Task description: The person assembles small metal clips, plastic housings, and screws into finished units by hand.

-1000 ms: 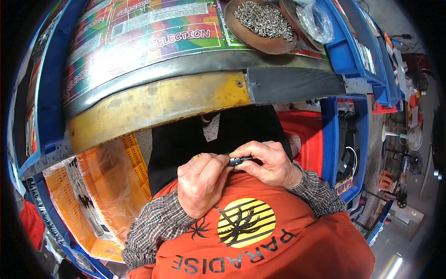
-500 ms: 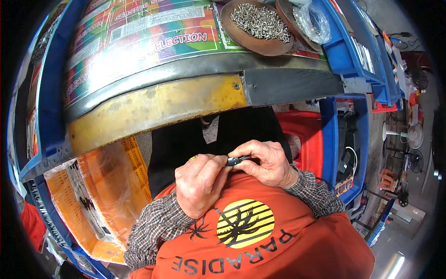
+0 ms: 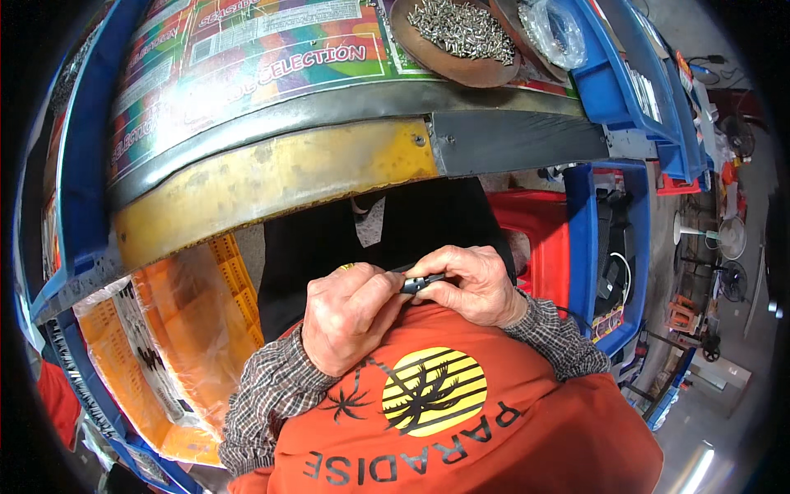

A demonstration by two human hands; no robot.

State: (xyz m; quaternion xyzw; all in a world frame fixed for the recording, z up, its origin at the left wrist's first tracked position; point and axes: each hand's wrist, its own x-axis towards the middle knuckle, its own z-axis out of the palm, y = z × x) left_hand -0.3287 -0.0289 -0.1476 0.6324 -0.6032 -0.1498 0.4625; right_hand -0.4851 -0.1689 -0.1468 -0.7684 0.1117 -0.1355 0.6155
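A small dark grey part with light dots on its side [image 3: 415, 284] is held between both hands, close to the front of my red shirt. My left hand [image 3: 352, 317] pinches one end, its fingers curled together. On the other end, thumb and fingertips of my right hand [image 3: 469, 284] are closed around it. Much of the part is hidden by the fingers, so its exact kind cannot be made out. Both hands are below the table edge, over my lap.
Beyond the yellow-and-black table edge [image 3: 280, 171] stands a brown dish [image 3: 420, 62] of small metal pins, with a clear plastic bag [image 3: 553, 37] beside it. Blue bins [image 3: 621, 90] flank the table. An orange crate lined with plastic [image 3: 193, 329] is at left, a red stool [image 3: 539, 239] at right.
The grip on the dark part stays the same, with only slight shifts of the fingers. The table edge sits a little higher in the picture.
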